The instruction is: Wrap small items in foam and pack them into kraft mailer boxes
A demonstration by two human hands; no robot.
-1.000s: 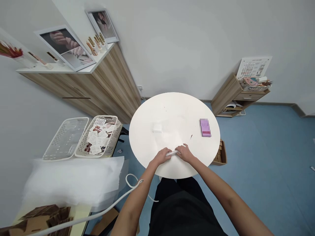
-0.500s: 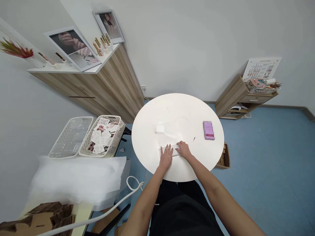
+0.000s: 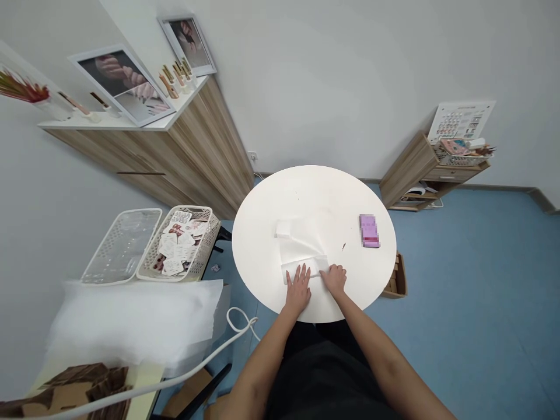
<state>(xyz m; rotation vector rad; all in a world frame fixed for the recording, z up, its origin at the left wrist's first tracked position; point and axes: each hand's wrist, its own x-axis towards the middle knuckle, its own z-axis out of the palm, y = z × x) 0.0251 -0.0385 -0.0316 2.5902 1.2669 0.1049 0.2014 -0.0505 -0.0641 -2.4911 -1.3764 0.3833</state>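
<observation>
In the last moment the white roll between the hands has opened out — a thin white sheet (image 3: pixel 301 249) now lies spread on the round white counter (image 3: pixel 258 245), its near end doubled into a flat band (image 3: pixel 305 269) and its far end reaching a small white wad (image 3: pixel 283 229). The left hand (image 3: pixel 298 290) rests on that band, its fingers (image 3: pixel 303 275) spread open and flat, pressing rather than gripping. The right hand (image 3: pixel 333 279) sits at the band's right end, its fingers (image 3: pixel 329 270) lightly bent over the sheet but not closed around it. Farther along the counter lies a pink box (image 3: pixel 369 230), too blurred to read. Off to the left, a beige perforated plastic basket (image 3: pixel 214 230) holds a loose pile of printed cards (image 3: pixel 175 248) with nail photos on them, and a clear perforated plastic lid (image 3: pixel 122 245) lies just beside it. On a wooden side unit at the far right, a small basket (image 3: pixel 459 154) holds colourful cards — too small to make out in detail.
</observation>
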